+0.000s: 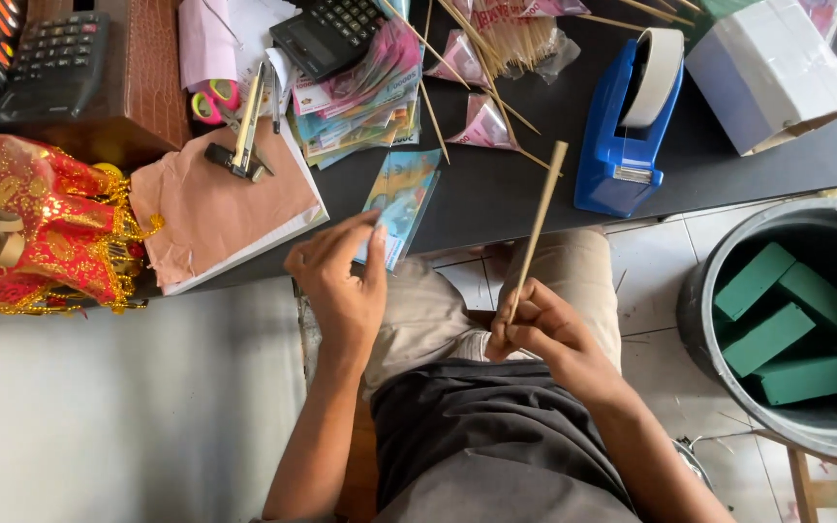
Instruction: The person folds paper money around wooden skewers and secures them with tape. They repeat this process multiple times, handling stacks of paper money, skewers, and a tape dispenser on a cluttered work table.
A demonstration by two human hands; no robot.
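Pinching a thin wooden stick (538,228) low down, the right hand (544,334) has its fingers closed on it above the lap; the left hand (341,281) grips a folded banknote (404,199) at the surface (496,189) edge. Keeping the stick steady seems wise.

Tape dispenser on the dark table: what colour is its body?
Blue; the tape dispenser shows clearly in the head view.
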